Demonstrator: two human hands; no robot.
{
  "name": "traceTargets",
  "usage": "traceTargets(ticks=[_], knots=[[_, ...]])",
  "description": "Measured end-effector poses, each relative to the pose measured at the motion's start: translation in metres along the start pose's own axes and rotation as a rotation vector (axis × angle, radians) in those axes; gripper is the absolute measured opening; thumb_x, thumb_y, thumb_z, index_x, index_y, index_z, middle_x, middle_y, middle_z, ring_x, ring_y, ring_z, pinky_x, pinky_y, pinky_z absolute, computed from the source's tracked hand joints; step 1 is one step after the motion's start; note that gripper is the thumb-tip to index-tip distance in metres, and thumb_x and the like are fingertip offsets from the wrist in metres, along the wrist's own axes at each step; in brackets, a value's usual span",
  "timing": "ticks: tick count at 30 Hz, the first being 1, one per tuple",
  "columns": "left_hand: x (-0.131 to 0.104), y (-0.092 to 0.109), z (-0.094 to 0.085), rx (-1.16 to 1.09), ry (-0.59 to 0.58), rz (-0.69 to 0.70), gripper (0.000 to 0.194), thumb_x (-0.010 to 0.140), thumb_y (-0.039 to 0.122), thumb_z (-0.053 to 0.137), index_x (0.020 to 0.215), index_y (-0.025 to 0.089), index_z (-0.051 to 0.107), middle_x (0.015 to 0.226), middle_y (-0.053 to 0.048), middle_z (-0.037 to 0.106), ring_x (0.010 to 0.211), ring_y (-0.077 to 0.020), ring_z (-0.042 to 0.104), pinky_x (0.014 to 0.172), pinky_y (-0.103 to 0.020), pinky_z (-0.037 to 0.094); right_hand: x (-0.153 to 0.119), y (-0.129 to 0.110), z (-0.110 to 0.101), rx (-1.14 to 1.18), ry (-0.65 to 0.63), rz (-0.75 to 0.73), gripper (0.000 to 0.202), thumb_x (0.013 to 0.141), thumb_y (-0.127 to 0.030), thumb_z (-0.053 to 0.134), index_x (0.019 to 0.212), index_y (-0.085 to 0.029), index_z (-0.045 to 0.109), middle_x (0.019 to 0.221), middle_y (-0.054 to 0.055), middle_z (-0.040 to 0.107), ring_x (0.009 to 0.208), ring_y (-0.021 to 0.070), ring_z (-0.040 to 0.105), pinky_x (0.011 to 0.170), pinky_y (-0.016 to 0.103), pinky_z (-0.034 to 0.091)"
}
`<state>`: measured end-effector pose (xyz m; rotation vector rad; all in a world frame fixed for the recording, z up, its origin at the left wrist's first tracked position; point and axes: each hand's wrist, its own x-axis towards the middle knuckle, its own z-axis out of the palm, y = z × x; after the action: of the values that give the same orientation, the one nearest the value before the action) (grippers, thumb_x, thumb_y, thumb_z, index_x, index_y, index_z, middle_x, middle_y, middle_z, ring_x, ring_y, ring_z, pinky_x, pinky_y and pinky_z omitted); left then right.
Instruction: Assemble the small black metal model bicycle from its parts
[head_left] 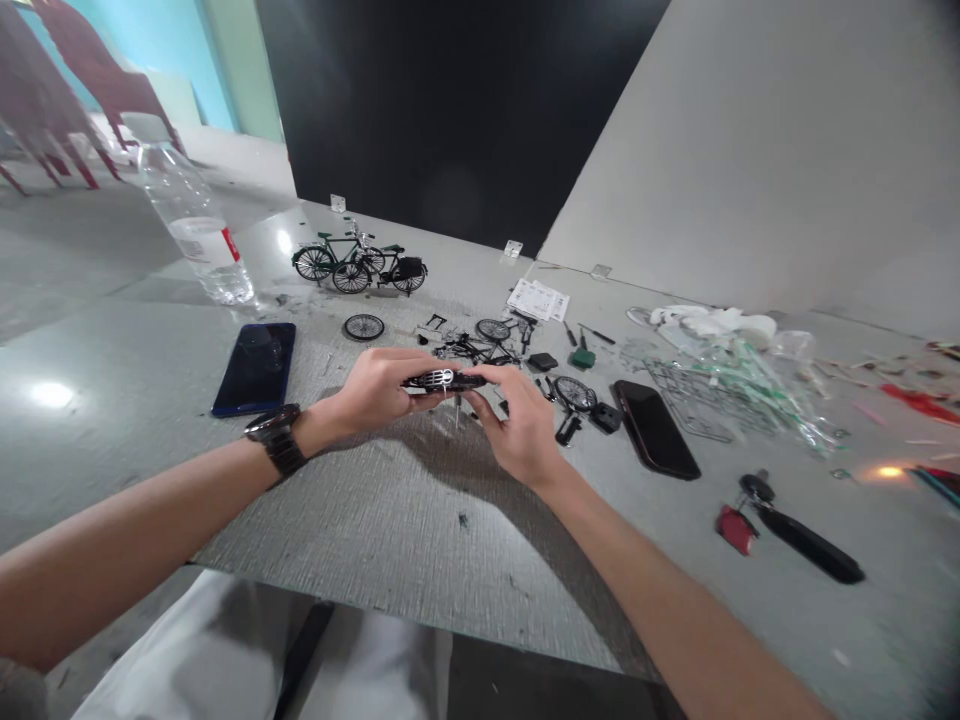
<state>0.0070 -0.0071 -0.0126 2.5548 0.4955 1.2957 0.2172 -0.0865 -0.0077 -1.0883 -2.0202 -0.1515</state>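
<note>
Forearms (634,555) fwd, L+R fingers (401,362) holding blk part (441,380)

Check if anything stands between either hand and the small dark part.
Nothing visible does: the left hand and right hand both grip the small dark part directly, at opposite ends. A loose spoked wheel lies beyond the left hand, out of the way.

Tall panel (450,110) is showing plain black. Tabletop (360,530) is displaying grey, finely streaked. Held part (441,379) is presenting black and silver; wristwatch (277,440) is showing black. Bottle label (201,242) is bearing white and red.
</note>
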Motion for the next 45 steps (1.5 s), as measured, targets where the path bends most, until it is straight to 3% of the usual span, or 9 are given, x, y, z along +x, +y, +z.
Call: traceTargets(ticks=[4,7,12,16,22,29,37,45], knots=[[0.001,0.003,0.001,-0.014,0.061,-0.131,0.026,0.089,0.032,0.073,0.11,0.017,0.075,0.096,-0.008,0.079,0.082,-0.0174,0.072,0.073,-0.027,0.054,0.003,0.002,-0.004,-0.076,-0.002,0.049,0.033,0.105,-0.031,0.047,0.136,-0.023,0.053,0.122,0.012,0.069,0.114,0.0259,0.065,0.094,0.043,0.054],[0.001,0.003,0.001,-0.001,0.106,-0.275,0.027,0.085,0.038,0.076,0.1,0.015,0.075,0.085,-0.006,0.077,0.068,-0.0146,0.066,0.063,-0.025,0.05,0.005,0.01,-0.008,-0.177,-0.007,0.129,0.034,0.106,-0.031,0.04,0.136,-0.021,0.053,0.12,0.013,0.069,0.113,0.0265,0.063,0.095,0.042,0.051],[0.003,0.004,-0.001,-0.018,0.098,-0.478,0.033,0.083,0.048,0.077,0.085,0.015,0.072,0.068,-0.002,0.067,0.054,-0.0113,0.052,0.048,-0.024,0.037,0.003,0.028,-0.017,-0.494,-0.26,0.204,0.034,0.098,-0.012,0.039,0.118,-0.02,0.064,0.119,0.011,0.071,0.117,0.0297,0.057,0.1,0.045,0.041],[0.006,0.009,-0.003,-0.109,0.068,-0.55,0.033,0.08,0.047,0.079,0.081,0.016,0.067,0.072,-0.003,0.066,0.061,-0.0133,0.057,0.05,-0.024,0.043,0.003,0.039,-0.028,-0.675,-0.423,0.307,0.039,0.085,0.001,0.044,0.112,-0.018,0.066,0.115,0.012,0.071,0.114,0.0316,0.056,0.097,0.046,0.038],[0.005,0.013,0.001,-0.366,0.024,-0.717,0.038,0.082,0.05,0.076,0.08,0.017,0.058,0.072,-0.001,0.062,0.056,-0.0117,0.06,0.043,-0.022,0.049,0.003,0.05,-0.034,-0.705,-0.453,0.315,0.03,0.091,-0.005,0.046,0.106,-0.02,0.067,0.109,0.012,0.071,0.105,0.0316,0.056,0.085,0.043,0.039],[-0.001,0.005,0.009,-0.518,0.031,-0.687,0.041,0.08,0.052,0.077,0.079,0.018,0.055,0.07,-0.002,0.06,0.051,-0.0111,0.059,0.039,-0.022,0.052,-0.006,0.075,-0.034,-0.653,-0.394,0.326,0.02,0.097,-0.017,0.05,0.102,-0.021,0.069,0.105,0.012,0.071,0.104,0.0323,0.056,0.086,0.046,0.04],[0.002,0.008,0.006,-0.387,-0.015,-0.69,0.04,0.082,0.051,0.075,0.075,0.019,0.052,0.066,0.0,0.057,0.051,-0.0114,0.056,0.04,-0.024,0.045,-0.003,0.08,-0.03,-0.556,-0.493,0.359,0.017,0.099,-0.025,0.053,0.097,-0.026,0.07,0.104,0.007,0.069,0.103,0.0301,0.055,0.087,0.044,0.038],[-0.002,0.002,0.01,-0.274,-0.012,-0.595,0.041,0.084,0.055,0.072,0.074,0.019,0.055,0.067,-0.001,0.058,0.056,-0.0129,0.055,0.046,-0.027,0.042,-0.005,0.088,-0.03,-0.523,-0.509,0.4,0.024,0.099,-0.032,0.047,0.091,-0.024,0.068,0.102,0.01,0.064,0.094,0.0285,0.055,0.082,0.042,0.042]])
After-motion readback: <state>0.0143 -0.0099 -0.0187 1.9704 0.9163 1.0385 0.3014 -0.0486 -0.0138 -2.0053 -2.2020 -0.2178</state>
